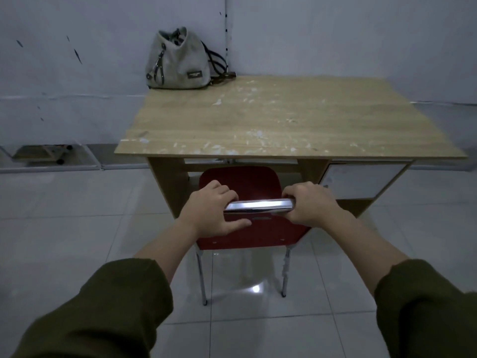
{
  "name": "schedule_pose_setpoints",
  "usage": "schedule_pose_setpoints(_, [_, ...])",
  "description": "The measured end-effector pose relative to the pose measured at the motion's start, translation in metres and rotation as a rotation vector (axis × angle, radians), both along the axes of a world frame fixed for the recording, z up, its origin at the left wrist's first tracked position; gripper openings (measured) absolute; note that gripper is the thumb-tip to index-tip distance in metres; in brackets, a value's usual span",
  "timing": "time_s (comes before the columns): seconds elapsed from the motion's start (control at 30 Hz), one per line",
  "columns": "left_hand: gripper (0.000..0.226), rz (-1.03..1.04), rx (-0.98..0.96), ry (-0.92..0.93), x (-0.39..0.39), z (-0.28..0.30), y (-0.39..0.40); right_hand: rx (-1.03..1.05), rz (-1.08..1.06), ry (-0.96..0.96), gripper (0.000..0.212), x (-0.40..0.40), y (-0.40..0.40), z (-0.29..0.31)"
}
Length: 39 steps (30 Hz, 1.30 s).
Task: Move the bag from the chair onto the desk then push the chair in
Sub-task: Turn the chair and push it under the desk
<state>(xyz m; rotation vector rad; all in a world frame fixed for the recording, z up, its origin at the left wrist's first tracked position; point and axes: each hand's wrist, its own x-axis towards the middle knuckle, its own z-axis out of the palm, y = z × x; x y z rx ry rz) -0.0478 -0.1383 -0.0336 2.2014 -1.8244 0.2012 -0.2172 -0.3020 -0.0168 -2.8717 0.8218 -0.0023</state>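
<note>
A grey fabric bag [178, 62] with dark straps stands upright on the far left corner of the wooden desk [284, 120]. The red chair [240, 180] with chrome legs sits partly under the desk's front edge. Its seat front is hidden beneath the top. My left hand [211, 210] grips the left end of the chair's shiny metal top bar [258, 204], with the thumb on the red backrest. My right hand [309, 202] grips the bar's right end.
The desk stands in a corner of grey walls. A white cabinet door [361, 179] is under its right side. A low shelf with small items [38, 153] lies on the floor at the left. Glossy white floor tiles [77, 215] surround the chair.
</note>
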Motion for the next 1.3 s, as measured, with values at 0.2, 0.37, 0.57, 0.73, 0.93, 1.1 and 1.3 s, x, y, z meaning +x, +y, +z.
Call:
schedule_pose_setpoints(0.2, [0.051, 0.092, 0.122, -0.048, 0.039, -0.001, -0.017, -0.081, 0.051, -0.135, 0.052, 0.03, -0.008, -0.011])
schedule_pose_setpoints(0.37, [0.069, 0.248, 0.078, -0.24, 0.047, -0.009, -0.037, -0.175, 0.115, -0.246, 0.058, 0.059, -0.03, -0.016])
schedule_pose_setpoints(0.57, [0.052, 0.043, -0.346, -0.477, 0.066, -0.041, -0.039, -0.692, 0.269, -0.456, 0.04, 0.066, -0.032, -0.048])
schedule_pose_setpoints(0.73, [0.05, 0.032, -0.395, -0.478, 0.081, -0.045, -0.052, -0.746, 0.32, -0.538, 0.025, 0.078, -0.05, -0.05])
schedule_pose_setpoints(0.93, [0.046, 0.125, -0.379, -0.438, 0.113, -0.041, -0.089, -0.743, 0.288, -0.547, 0.024, 0.118, -0.081, -0.049])
schedule_pose_setpoints(1.1, [0.049, 0.186, -0.313, -0.466, 0.138, -0.038, -0.118, -0.774, 0.262, -0.523, 0.028, 0.148, -0.109, -0.05])
schedule_pose_setpoints(1.3, [0.043, 0.19, -0.333, -0.514, 0.152, -0.036, -0.125, -0.757, 0.307, -0.565, 0.025, 0.161, -0.119, -0.052])
